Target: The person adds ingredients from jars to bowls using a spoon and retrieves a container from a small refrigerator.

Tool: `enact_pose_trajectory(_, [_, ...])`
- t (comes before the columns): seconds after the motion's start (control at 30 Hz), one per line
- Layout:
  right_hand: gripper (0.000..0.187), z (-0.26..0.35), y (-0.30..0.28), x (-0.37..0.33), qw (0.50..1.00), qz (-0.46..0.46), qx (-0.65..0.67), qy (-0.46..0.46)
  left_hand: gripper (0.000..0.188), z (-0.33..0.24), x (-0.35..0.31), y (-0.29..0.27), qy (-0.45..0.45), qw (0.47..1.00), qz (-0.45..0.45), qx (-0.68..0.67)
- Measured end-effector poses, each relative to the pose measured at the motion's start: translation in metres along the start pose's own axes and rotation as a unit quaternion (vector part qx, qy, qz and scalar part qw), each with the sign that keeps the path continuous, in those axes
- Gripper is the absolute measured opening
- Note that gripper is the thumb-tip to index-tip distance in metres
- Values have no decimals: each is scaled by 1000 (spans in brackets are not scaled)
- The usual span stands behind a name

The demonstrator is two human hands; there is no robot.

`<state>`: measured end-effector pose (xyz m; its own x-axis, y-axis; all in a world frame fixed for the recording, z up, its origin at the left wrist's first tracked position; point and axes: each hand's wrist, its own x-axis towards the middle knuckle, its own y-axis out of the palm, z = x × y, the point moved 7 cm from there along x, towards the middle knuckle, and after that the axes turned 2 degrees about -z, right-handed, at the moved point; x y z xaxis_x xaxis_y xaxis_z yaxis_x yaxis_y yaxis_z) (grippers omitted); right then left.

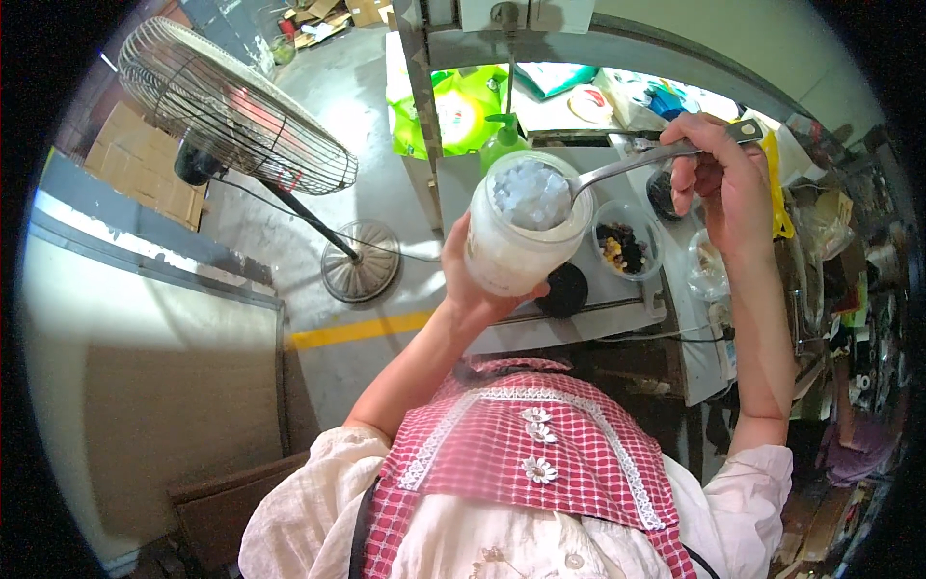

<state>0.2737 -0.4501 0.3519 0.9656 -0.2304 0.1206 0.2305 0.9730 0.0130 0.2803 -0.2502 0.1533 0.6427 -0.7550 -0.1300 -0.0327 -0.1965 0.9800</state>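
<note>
My left hand (467, 280) is wrapped round a wide-mouthed jar (516, 259) and holds it up, tilted so that its mouth faces me. Pale, translucent jelly-like cubes (532, 195) fill the jar near the rim. In my right hand (721, 179) is a metal spoon (637, 164), pinched by its handle, with its lower end inside the jar mouth among the cubes. The spoon's bowl is hidden. A clear plastic tub (659, 253) with dark and yellow pieces in it stands on the table just right of the jar. Under the jar lies a black round lid or disc (562, 291).
Another clear container (709, 268) stands beside my right forearm. Behind the jar are a green pump bottle (502, 145) and a bright green package (453, 114). A standing fan (241, 111) is at the left, its cord running toward the table. Clutter (858, 261) crowds the right side.
</note>
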Motion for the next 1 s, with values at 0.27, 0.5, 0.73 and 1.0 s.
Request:
enact_pose_trajectory(0.27, [27,7,-28,4,999,-45,-5,-11,66,7,14,6,1,999,-32,14])
enact_pose_trajectory(0.5, [29,0,-91,4,993,-117,5,-6,68,13,26,7,-18,1000,-6,-5])
enact_pose_trajectory(0.73, [25,-55,-160,-20,981,-194,-6,6,84,-3,18,-8,3,1000,22,-17])
enact_pose_trajectory(1.0, [17,-134,-137,-68,979,-130,-155,8,84,-16,13,-7,7,999,36,7])
